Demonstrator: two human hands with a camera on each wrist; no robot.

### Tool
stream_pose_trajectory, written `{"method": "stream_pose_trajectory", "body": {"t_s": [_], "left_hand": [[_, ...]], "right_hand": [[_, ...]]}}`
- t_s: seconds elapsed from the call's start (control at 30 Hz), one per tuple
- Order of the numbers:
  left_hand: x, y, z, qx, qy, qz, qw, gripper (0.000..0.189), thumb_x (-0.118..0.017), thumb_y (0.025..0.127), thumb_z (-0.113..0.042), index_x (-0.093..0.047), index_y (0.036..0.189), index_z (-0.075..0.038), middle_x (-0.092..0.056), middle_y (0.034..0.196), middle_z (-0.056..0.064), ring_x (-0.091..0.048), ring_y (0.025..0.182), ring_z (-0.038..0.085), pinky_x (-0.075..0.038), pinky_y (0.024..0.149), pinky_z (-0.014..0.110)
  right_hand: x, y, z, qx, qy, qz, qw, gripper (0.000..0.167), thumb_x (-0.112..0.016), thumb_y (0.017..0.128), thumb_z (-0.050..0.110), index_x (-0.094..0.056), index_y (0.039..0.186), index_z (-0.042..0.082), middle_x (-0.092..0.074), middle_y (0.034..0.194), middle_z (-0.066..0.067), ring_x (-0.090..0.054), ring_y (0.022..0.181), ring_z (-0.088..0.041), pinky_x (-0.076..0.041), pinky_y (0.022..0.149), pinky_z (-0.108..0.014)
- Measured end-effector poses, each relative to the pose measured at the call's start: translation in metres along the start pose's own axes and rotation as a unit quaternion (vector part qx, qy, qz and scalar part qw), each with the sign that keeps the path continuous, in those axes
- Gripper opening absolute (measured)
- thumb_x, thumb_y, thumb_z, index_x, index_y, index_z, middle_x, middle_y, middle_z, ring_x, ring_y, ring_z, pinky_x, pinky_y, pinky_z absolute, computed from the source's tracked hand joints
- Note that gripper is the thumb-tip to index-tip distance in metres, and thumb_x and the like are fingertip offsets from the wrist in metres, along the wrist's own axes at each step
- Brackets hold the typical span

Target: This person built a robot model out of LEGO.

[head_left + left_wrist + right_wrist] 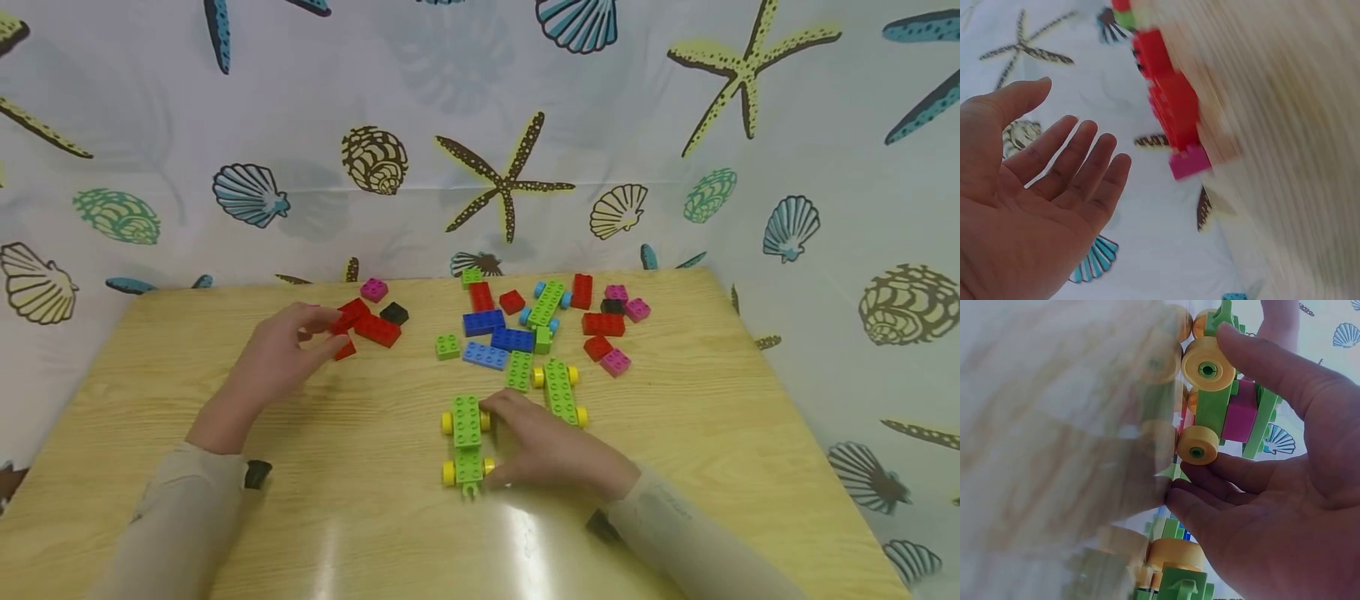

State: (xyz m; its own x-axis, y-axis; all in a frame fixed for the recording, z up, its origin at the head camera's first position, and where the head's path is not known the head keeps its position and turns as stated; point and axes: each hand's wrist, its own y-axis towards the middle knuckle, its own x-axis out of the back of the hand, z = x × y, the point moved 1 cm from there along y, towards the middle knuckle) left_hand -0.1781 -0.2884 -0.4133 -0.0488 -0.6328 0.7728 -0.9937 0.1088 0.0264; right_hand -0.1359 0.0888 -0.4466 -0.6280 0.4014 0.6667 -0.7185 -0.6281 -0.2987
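Observation:
A toy car stands on the table, with a green base, yellow wheels and a green plate on top. In the right wrist view a magenta brick sits between base and plate. My right hand holds the car from its right side, thumb at the rear wheel and fingers at the front one. At the far left, my left hand hovers beside several red bricks. Its fingers are relaxed and apart in the left wrist view, with nothing in them.
A second green car base with yellow wheels stands right of my right hand. Behind it is one with blue wheels. Blue bricks and red bricks lie towards the back. A patterned cloth hangs behind the table.

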Motion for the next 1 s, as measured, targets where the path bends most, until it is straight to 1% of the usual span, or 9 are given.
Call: {"method": "stream_pose_trajectory", "body": {"t_s": [0.07,0.13,0.2,0.3,0.47,0.6,0.7,0.87,1.0], "left_hand": [[0.007,0.007,0.012,0.009,0.012,-0.005,0.9999,0.051,-0.071,0.111,-0.031,-0.063,0.151,0.000,-0.065,0.148,0.026,-0.062,0.137,0.050,-0.055,0.116,0.069],[0.011,0.012,0.020,0.019,0.011,-0.005,0.9997,0.051,-0.070,0.112,-0.031,-0.062,0.152,-0.001,-0.064,0.147,0.026,-0.060,0.137,0.049,-0.055,0.116,0.069],[0.012,0.017,0.025,0.027,0.008,0.001,0.9996,0.052,-0.070,0.112,-0.032,-0.061,0.154,-0.002,-0.064,0.148,0.025,-0.060,0.137,0.047,-0.055,0.117,0.068],[0.008,0.023,0.029,0.029,-0.001,0.014,0.9995,0.053,-0.070,0.112,-0.032,-0.061,0.154,-0.001,-0.066,0.149,0.026,-0.062,0.135,0.046,-0.056,0.117,0.066],[-0.004,0.029,0.024,0.023,-0.016,0.030,0.9992,0.053,-0.071,0.112,-0.033,-0.063,0.152,0.000,-0.069,0.149,0.026,-0.066,0.133,0.045,-0.057,0.116,0.062],[-0.013,0.032,0.015,0.016,-0.026,0.033,0.9990,0.051,-0.073,0.110,-0.032,-0.066,0.150,0.000,-0.070,0.148,0.025,-0.069,0.132,0.044,-0.058,0.116,0.061],[-0.018,0.033,0.011,0.009,-0.025,0.034,0.9991,0.051,-0.074,0.110,-0.032,-0.066,0.149,0.000,-0.071,0.146,0.026,-0.069,0.130,0.044,-0.058,0.115,0.060],[-0.024,0.034,0.006,0.001,-0.019,0.035,0.9992,0.054,-0.075,0.109,-0.033,-0.066,0.150,0.002,-0.072,0.144,0.027,-0.070,0.126,0.044,-0.061,0.110,0.059],[-0.026,0.034,0.004,0.005,-0.024,0.035,0.9991,0.056,-0.075,0.110,-0.033,-0.064,0.152,0.002,-0.072,0.145,0.028,-0.071,0.128,0.044,-0.062,0.108,0.059]], "right_hand": [[0.000,0.000,0.000,0.001,-0.001,-0.001,1.0000,0.104,-0.097,0.087,0.036,-0.042,0.172,0.012,-0.045,0.176,-0.007,-0.046,0.164,-0.031,-0.038,0.137,-0.052],[0.000,0.001,-0.001,0.003,-0.002,-0.001,1.0000,0.104,-0.097,0.087,0.036,-0.042,0.172,0.012,-0.046,0.175,-0.007,-0.047,0.163,-0.031,-0.038,0.137,-0.052],[0.000,0.001,-0.001,0.002,-0.002,-0.002,1.0000,0.104,-0.097,0.087,0.036,-0.042,0.172,0.012,-0.047,0.174,-0.007,-0.047,0.162,-0.031,-0.039,0.136,-0.051],[-0.001,0.001,-0.003,0.002,-0.003,-0.003,1.0000,0.104,-0.097,0.086,0.037,-0.042,0.172,0.012,-0.048,0.173,-0.007,-0.048,0.162,-0.030,-0.040,0.136,-0.051],[-0.001,0.002,-0.003,0.002,-0.003,-0.002,1.0000,0.104,-0.097,0.087,0.038,-0.043,0.172,0.013,-0.048,0.173,-0.006,-0.049,0.162,-0.030,-0.040,0.136,-0.051],[-0.001,0.002,-0.004,0.005,-0.007,-0.002,1.0000,0.104,-0.097,0.087,0.040,-0.043,0.171,0.012,-0.049,0.172,-0.007,-0.050,0.161,-0.030,-0.041,0.135,-0.051],[-0.002,0.003,-0.005,0.006,-0.009,-0.001,0.9999,0.103,-0.096,0.087,0.040,-0.043,0.171,0.012,-0.049,0.172,-0.007,-0.050,0.161,-0.030,-0.041,0.135,-0.051],[-0.002,0.003,-0.006,0.004,-0.010,-0.002,0.9999,0.104,-0.096,0.087,0.039,-0.042,0.172,0.014,-0.047,0.174,-0.006,-0.049,0.162,-0.030,-0.040,0.136,-0.051],[-0.002,0.003,-0.005,0.005,-0.016,-0.005,0.9998,0.104,-0.096,0.087,0.039,-0.042,0.172,0.013,-0.046,0.175,-0.007,-0.047,0.163,-0.031,-0.039,0.136,-0.051]]}}
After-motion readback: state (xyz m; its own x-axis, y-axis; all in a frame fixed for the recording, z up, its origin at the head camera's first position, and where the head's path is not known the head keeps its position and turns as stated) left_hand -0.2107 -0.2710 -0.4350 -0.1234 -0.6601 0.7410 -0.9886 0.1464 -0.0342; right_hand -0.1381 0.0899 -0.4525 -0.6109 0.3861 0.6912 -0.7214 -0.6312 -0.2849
